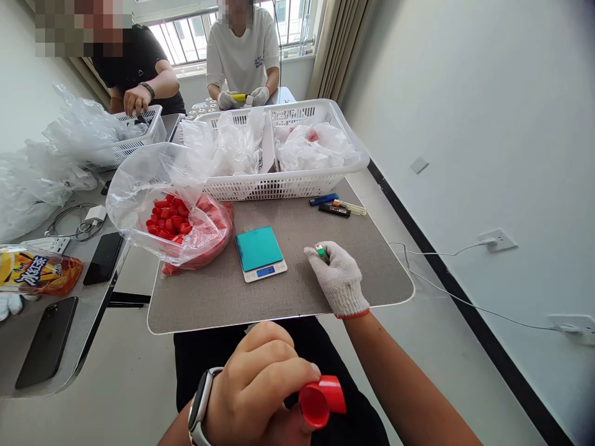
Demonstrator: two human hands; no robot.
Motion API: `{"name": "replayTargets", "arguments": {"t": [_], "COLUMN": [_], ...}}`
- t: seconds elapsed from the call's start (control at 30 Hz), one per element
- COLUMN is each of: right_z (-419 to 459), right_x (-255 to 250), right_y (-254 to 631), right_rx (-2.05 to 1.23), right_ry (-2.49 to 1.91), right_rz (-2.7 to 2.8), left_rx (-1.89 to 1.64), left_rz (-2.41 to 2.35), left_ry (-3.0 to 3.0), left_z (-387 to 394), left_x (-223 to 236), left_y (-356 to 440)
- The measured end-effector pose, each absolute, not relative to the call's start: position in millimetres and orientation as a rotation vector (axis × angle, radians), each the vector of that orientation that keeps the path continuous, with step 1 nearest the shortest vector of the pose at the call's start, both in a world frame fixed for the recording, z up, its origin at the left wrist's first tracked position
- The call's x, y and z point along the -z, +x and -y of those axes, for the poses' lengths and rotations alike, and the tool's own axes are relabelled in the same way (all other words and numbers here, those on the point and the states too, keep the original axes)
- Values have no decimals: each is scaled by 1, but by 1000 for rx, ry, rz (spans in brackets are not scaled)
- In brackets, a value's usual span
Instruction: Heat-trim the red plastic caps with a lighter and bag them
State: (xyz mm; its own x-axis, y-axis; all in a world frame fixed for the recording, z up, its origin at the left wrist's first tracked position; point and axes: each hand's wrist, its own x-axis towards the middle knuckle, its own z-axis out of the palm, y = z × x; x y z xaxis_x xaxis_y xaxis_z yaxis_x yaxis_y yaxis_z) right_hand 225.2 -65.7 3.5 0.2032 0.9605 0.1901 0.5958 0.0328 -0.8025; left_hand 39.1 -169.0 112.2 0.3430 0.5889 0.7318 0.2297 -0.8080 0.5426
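My left hand (260, 378), bare and with a watch on its wrist, is closed above my lap on a hollow red plastic piece (332, 393), its round mouth turned toward me. I cannot tell if this is one piece or two. In a white knitted glove, my right hand (337, 275) rests at the table's near right, closed around a small object with a green end (320, 251); the rest of it is hidden. Left of that hand lies a digital scale (260, 251) with a teal plate. An open clear bag (139, 210) holds many similar red pieces (170, 217).
A blue, a black and a clear pen-like item (334, 210) lie near the right edge. Behind stands a white basket (288, 186) with plastic bags. Two people work beyond it. Phones (46, 341), a drink bottle (41, 269) and cables occupy the left table.
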Motion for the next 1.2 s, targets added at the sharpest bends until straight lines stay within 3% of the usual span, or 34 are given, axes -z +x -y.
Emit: {"name": "replayTargets", "arguments": {"t": [0.93,1.1,1.2], "right_z": [66,68,64], "right_x": [3,1,0], "right_y": [226,225,226], "right_rx": [-611,-915,-1099], "right_ry": [-1515,-1368,-1242], "right_rz": [1430,1331,1275], "left_rx": [-1421,-1242,-1023], "left_rz": [-964,-1087,-1405], "left_ry": [2367,2352,2284], "left_z": [166,155,145], "left_x": [-111,-90,-61], "left_y": [29,16,2]}}
